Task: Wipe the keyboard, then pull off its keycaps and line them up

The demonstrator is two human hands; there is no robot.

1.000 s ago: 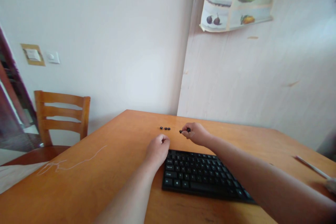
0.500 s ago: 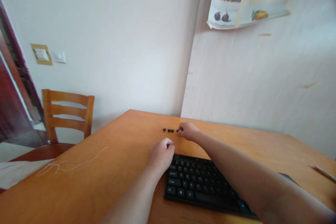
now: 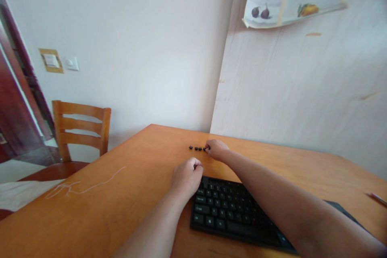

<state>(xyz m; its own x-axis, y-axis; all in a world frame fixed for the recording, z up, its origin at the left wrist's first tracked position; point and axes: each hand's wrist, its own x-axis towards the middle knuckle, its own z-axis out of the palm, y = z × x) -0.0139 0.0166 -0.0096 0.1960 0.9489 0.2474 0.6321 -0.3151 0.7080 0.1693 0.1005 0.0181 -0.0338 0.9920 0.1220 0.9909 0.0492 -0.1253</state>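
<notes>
Several small black pieces, perhaps keycaps but too small to be sure, lie in a short row on the wooden table. At the row's right end, my right hand pinches the last small black piece with its fingertips. My left hand is curled closed by the upper left corner of a black keyboard; what its fingers may hold is hidden. My right forearm passes over the keyboard and covers much of its right side.
A tangled pale thread lies on the table at the left. Beyond the left edge stands a wooden chair with a white cloth nearby. A thin pen-like stick lies far right. Walls rise behind the table.
The last black piece at my right fingertips has moved slightly left, nearer the others in the row. My left hand stays by the keyboard corner. The view has shifted a little.
</notes>
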